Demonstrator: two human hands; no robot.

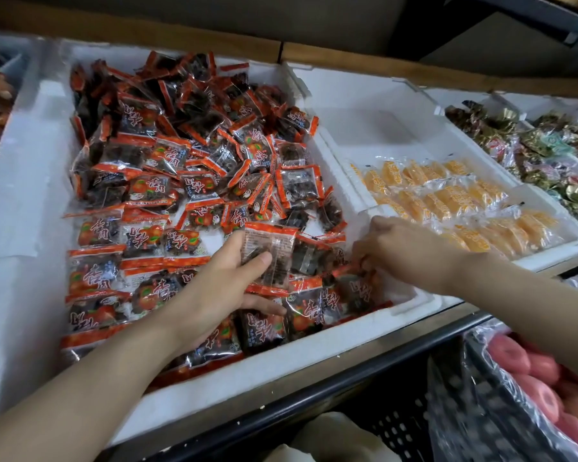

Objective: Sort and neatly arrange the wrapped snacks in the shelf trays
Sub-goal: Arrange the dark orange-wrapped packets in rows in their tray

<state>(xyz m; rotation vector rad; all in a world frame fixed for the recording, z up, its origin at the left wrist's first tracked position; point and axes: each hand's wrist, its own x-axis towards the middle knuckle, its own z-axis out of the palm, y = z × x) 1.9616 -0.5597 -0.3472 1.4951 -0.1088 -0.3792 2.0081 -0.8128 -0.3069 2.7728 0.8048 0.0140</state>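
Dozens of orange-edged packets [141, 235] with red Chinese lettering are filling the left foam tray [281, 358]; left hand [227, 281] is gripping a reversed packet [271, 251], right hand [404, 248] is pinching a near-corner packet [347, 271].

My left grip [226, 278] holds a clear, red-edged packet [268, 250] above the red wrapped snacks [167, 168] filling a white foam tray [247, 368]. My right grip [404, 251] pinches a second packet [346, 271] at the tray's near right corner. Right of it, a neighbouring tray [534, 261] holds orange snacks [447, 198].

Right hand [406, 248]: fingertips hidden among red-and-clear wrapped snack packets [141, 235]; grip undetermined. Pink round bagged items [511, 356] cropped at right edge.
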